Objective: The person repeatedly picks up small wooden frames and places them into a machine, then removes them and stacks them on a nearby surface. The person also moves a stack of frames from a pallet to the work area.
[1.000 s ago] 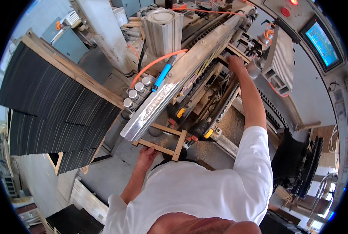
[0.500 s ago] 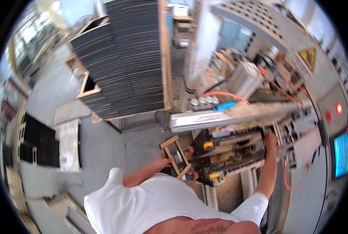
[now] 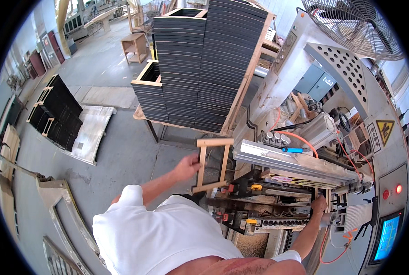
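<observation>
I see the left hand (image 3: 186, 167) gripping the frame (image 3: 217, 142) by its side, near the close end of the machine (image 3: 278, 159). Half a second ago the frame stood in front of both red clamps (image 3: 231, 188); now it is turned and shifted toward the stack (image 3: 181, 68), so I judge it is free of the machine. The right hand (image 3: 320, 204) remains at the far end; whether it grips something, I cannot tell.

Bright, w/ fisheye distort. @ edges
</observation>
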A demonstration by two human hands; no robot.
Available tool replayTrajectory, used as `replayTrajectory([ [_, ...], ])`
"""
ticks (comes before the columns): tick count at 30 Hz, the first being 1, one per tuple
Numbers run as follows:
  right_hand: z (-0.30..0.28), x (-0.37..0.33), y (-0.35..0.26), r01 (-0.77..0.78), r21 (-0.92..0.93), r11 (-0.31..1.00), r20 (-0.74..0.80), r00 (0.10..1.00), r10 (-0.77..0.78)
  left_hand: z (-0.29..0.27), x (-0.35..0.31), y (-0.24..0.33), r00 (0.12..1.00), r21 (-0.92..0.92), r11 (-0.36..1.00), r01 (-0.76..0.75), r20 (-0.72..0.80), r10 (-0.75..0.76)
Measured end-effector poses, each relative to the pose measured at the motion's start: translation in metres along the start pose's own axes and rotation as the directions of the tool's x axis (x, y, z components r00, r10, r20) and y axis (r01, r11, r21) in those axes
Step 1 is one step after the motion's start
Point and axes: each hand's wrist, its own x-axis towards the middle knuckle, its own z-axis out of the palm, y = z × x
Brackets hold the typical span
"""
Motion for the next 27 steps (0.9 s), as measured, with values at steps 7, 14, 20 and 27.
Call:
replayTrajectory([
  [7,-0.006,-0.006,-0.002,-0.035,-0.022,0.999,-0.019,0.999,0.034,-0.114,-0.002,0.181,0.942,-0.084,0.938,-0.335,-0.021,0.335],
  [14,-0.061,-0.055,-0.050,0.079,0.334,0.939,-0.424,0.903,0.074,-0.270,0.066,0.312,0.771,-0.174,0.778,-0.604,-0.378,0.513],
  [20,-0.121,-0.162,-0.139,0.349,0.826,0.443,-0.501,0.814,0.293,-0.392,0.206,0.395,0.811,-0.264,0.777,-0.571,-0.327,0.485],
  [27,-0.125,-0.267,-0.227,0.243,0.899,0.364,-0.362,0.880,0.308,-0.394,0.334,0.396,0.904,-0.021,0.933,-0.359,-0.256,0.342],
])
